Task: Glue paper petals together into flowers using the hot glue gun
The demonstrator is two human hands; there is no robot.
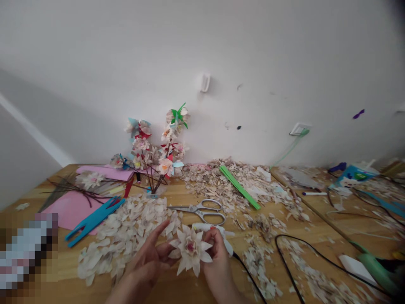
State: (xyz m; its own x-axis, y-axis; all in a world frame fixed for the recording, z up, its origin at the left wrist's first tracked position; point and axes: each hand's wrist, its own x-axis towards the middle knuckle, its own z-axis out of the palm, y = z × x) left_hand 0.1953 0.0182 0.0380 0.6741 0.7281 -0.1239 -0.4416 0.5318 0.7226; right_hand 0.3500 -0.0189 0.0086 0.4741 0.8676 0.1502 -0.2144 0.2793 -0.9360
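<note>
A handmade flower (190, 247) with pale pointed petals and a dark pink centre faces up between my hands. My right hand (218, 249) pinches it at the right side, its fingers partly hidden behind the petals. My left hand (151, 257) is beside the flower's left petals with the index finger stretched out and the others bent. Its fingertips reach the petal edges; I cannot tell whether they press on them. Just behind the flower lies a white glue gun (221, 231) with a black cord, partly covered. Grey-handled scissors (202, 209) rest beyond it.
Loose petals (126, 228) spread at left, with more scraps (209, 175) along the wall. Finished flower branches (152, 156) stand at the back. Blue folded strips (95, 217), pink paper (71, 207) and a green strip (238, 185) lie around. A black cable (311, 249) loops at right.
</note>
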